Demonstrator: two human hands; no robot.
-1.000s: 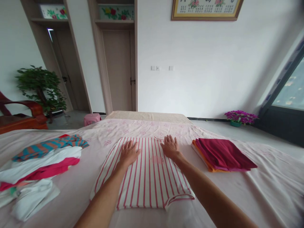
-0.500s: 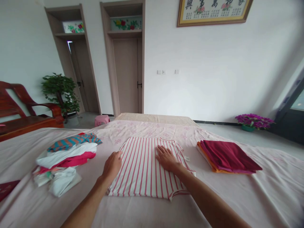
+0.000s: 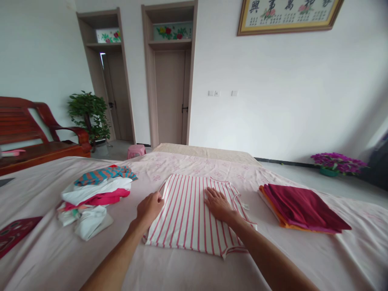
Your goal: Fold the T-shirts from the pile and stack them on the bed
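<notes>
A white shirt with red stripes lies spread on the pink bed sheet, its neckline and a small tag toward the right. My left hand is closed at the shirt's left edge, thumb and fingers pinched on the fabric. Flat on the upper right part of the shirt rests my right hand, fingers stretched out and slightly apart.
To the left lies a loose heap of clothes; at the right is a folded stack of red and orange cloth. A dark red printed item sits at the far left. Beyond the bed are a pink stool and a wooden bench.
The view has turned a little to the left, so everything appears shifted right. Both hands keep the same places on the shirt, which lies as before.
</notes>
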